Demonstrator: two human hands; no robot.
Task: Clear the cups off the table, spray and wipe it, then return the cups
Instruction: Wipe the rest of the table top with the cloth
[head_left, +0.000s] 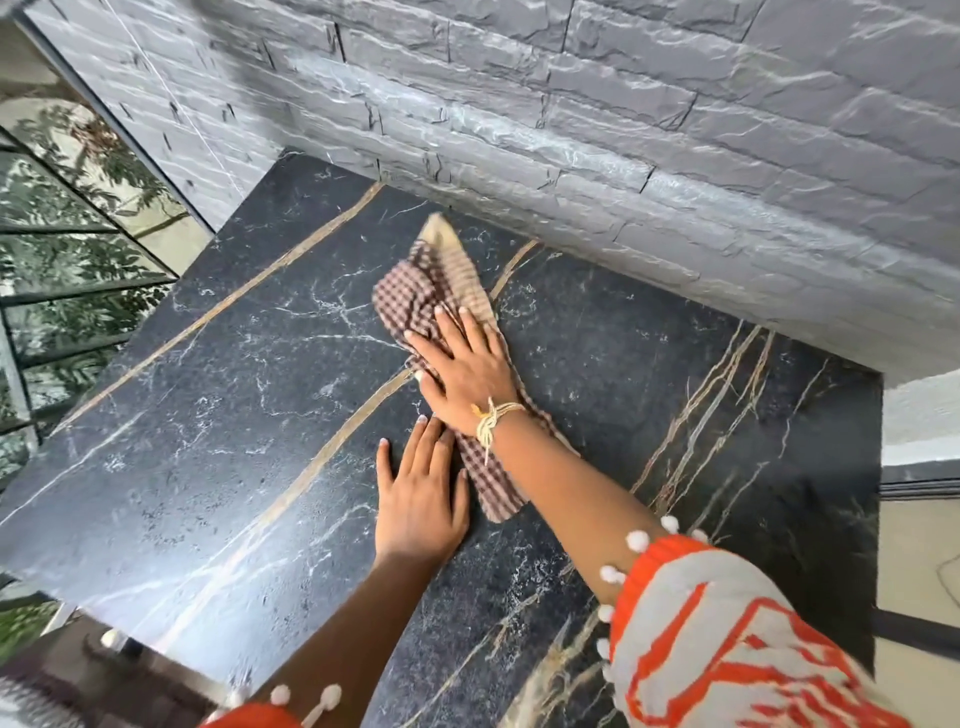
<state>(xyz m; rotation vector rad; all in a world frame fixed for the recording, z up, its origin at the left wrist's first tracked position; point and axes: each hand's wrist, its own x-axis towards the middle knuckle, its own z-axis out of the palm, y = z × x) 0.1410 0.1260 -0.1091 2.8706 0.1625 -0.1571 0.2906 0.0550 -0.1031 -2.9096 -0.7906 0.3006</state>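
Fingers of right hand (465, 371) press checked cloth (421, 291) flat; left hand (418, 499) flat on table (208, 415).

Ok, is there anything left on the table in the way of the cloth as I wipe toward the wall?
Nothing visible. The right hand presses the checked cloth flat on the dark marble table, and the stretch between the cloth and the stone wall is bare. The left hand rests flat beside the cloth's near end.

The right hand (462, 376) lies palm down with fingers straight and spread, pressing flat, a pale string tied round its wrist. The left hand (421, 499) lies flat just beside it, fingers straight and together. Both forearms are bare and extended forward, the sleeves pushed back.
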